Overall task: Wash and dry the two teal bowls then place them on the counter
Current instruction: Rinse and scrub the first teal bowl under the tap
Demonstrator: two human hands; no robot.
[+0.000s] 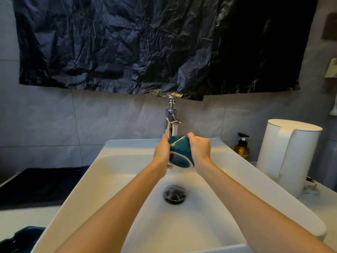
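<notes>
Left hand (161, 152) and right hand (199, 148) hold one teal bowl (179, 152) between them, a little above the centre of the frame. The left hand presses on the left side of the bowl with the thumb pointing up. The right hand has its fingers curled around the right side. The bowl is tilted, so its round base with a pale ring faces the camera, and a thin yellow line crosses its upper wall. It is held over the white sink (102, 181), directly under the chrome tap (171, 121). A stream of water (175, 130) falls from the spout onto the bowl.

Below the hands, in the bottom of the sink, sits the dark metal drain (175, 194). At the right of the sink stands an amber pump bottle (242, 148) with a black pump. Its label has small writing that begins with "SH", but the rest is too small to read. Beside it, further right, stands a tall white jug (290, 154) with a handle.

At the left of the frame lies a flat dark panel (42, 185). In the lower left corner a dark teal thing (23, 236) is cut by the frame edge, and I cannot tell what it is. A crumpled black plastic sheet (145, 42) covers the upper part of the grey tiled wall (109, 121).
</notes>
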